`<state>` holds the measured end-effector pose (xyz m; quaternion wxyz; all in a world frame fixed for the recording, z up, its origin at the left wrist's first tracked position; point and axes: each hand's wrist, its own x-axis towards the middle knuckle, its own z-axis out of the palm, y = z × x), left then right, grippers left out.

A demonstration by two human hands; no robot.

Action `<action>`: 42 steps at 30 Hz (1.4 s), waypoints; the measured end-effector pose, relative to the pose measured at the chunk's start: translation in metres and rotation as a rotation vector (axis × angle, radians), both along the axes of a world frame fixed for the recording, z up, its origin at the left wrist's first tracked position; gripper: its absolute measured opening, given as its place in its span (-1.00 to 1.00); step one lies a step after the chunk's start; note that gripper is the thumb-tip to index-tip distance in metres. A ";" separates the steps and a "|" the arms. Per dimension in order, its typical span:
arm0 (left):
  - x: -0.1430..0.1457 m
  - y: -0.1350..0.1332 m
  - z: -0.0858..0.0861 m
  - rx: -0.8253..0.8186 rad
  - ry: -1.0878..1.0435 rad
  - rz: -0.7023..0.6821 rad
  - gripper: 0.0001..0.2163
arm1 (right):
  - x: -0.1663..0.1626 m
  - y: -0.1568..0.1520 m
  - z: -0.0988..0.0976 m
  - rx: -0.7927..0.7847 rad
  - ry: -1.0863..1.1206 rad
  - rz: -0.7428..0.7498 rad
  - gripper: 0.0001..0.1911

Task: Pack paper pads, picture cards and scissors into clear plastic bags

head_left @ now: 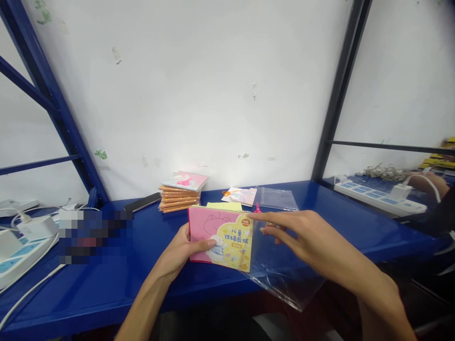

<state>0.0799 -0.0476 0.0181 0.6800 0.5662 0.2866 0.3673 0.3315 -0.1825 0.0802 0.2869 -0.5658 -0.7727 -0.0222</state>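
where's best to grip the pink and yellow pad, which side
Probably grip the pad by its left edge, from the left: it looks thin and flat, and the left hand pinches it there, thumb in front. Clear plastic is by its right side.

Pink and yellow cartoon-printed booklet [225, 231]

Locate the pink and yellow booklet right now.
In the head view, the booklet is below centre, held at its left side by the left hand, the right hand at its upper right corner, the stacked packets behind to the left.
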 end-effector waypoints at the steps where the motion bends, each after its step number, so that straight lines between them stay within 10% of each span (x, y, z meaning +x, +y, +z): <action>1: -0.001 0.001 -0.001 0.003 0.010 -0.007 -0.39 | 0.000 0.000 0.000 -0.003 -0.002 -0.001 -0.59; 27: -0.020 -0.025 0.035 0.379 0.299 0.244 -0.49 | -0.006 -0.011 0.010 0.086 0.172 -0.023 -0.75; 37: -0.010 -0.048 0.042 0.679 0.385 0.452 -0.69 | -0.013 -0.022 0.010 0.047 0.159 -0.043 -0.73; 42: -0.010 -0.065 0.042 1.112 0.323 0.575 -0.90 | -0.020 -0.029 0.010 -0.026 0.164 -0.019 -0.82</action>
